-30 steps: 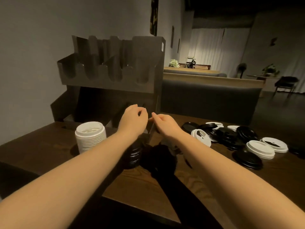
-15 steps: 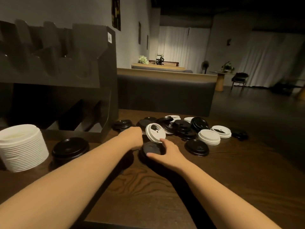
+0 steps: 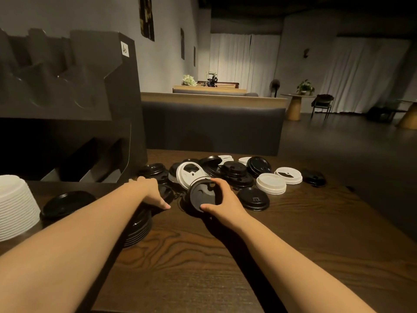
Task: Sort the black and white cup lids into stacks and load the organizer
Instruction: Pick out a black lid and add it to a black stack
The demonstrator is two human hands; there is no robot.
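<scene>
Gripping a black lid tipped up on its edge, the right hand is curling around it. At its nine o'clock, the left hand is pressing flat on a black stack. Loose lids are lying at twelve o'clock, the organizer at ten, all on the table.

My right hand, flat on a black lid half a second ago, now grips it and tips it up off the table. My left hand now rests beside it on another black lid.
</scene>
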